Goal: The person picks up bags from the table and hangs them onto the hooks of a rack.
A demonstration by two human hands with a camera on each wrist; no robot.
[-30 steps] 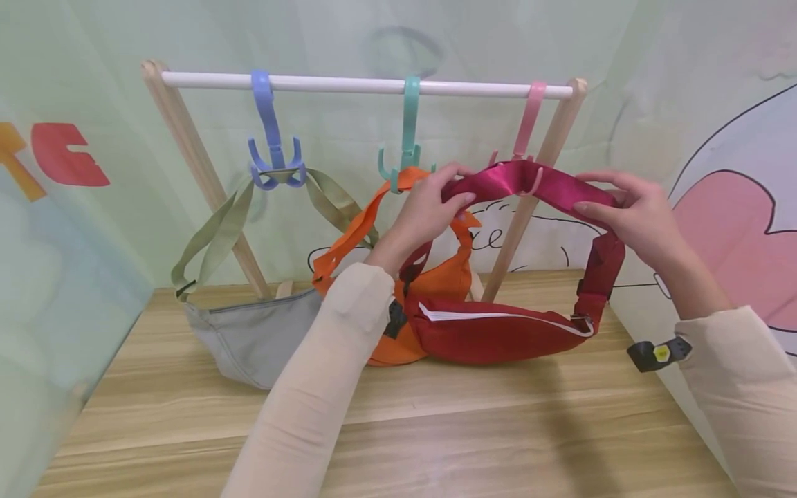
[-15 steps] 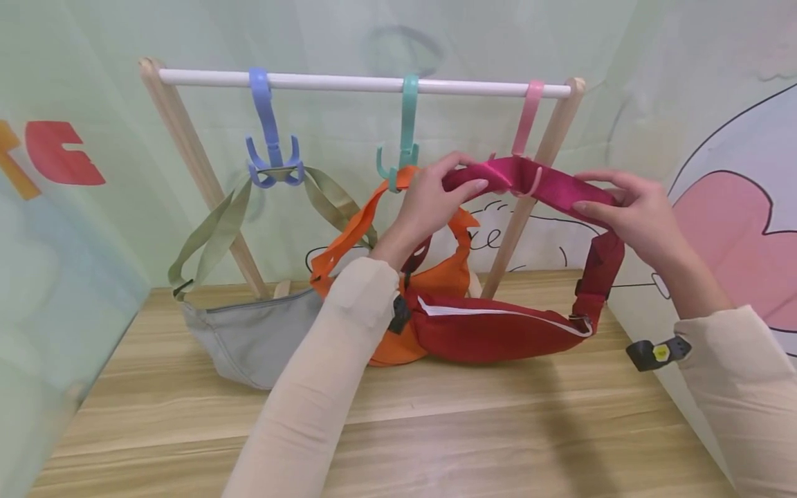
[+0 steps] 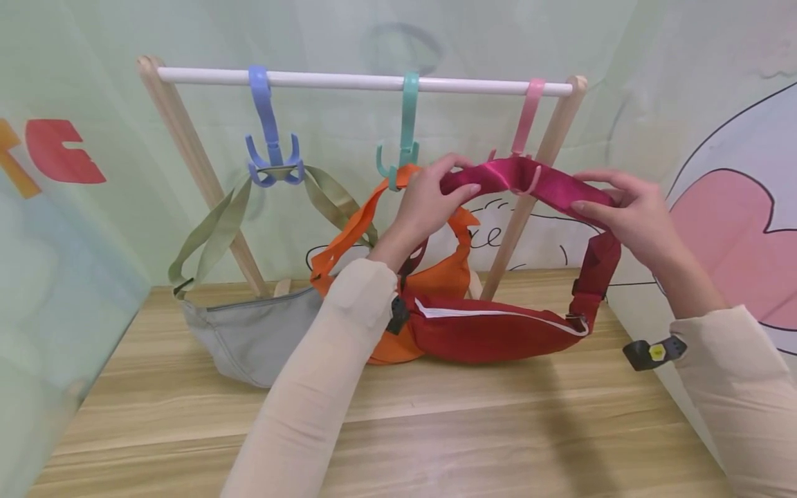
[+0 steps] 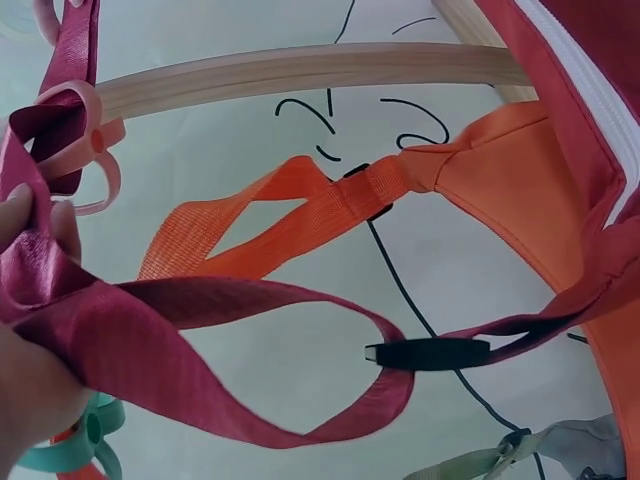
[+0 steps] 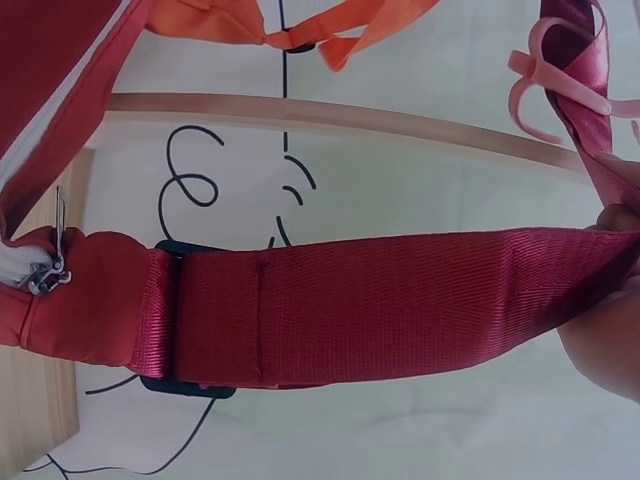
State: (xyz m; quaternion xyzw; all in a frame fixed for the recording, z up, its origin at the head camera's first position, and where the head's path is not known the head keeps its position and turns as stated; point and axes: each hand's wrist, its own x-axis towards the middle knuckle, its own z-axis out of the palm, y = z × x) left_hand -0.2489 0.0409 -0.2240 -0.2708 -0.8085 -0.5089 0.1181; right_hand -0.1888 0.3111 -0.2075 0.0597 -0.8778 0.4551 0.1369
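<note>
A red sling bag (image 3: 498, 337) with a white zipper sits low on the right, its wide shiny strap (image 3: 560, 190) raised in an arch above it. My left hand (image 3: 429, 200) pinches the strap's left part between thumb and fingers. On the other side my right hand (image 3: 635, 211) pinches the strap where it bends down to the buckle. Between the hands the strap passes through the pink hook (image 3: 528, 124), one prong in front of it. The left wrist view shows the strap (image 4: 160, 370) twisting below the left fingers; in the right wrist view the strap (image 5: 400, 305) runs flat from a black buckle.
A wooden rack with a white rail (image 3: 349, 80) stands at the back. A grey bag (image 3: 255, 339) hangs by its strap from the blue hook (image 3: 268, 131). An orange bag (image 3: 445, 277) hangs from the green hook (image 3: 407, 124), partly behind the red bag and left arm.
The left hand has shifted very slightly with the strap. The right hand and the bag's right end have moved a little to the left.
</note>
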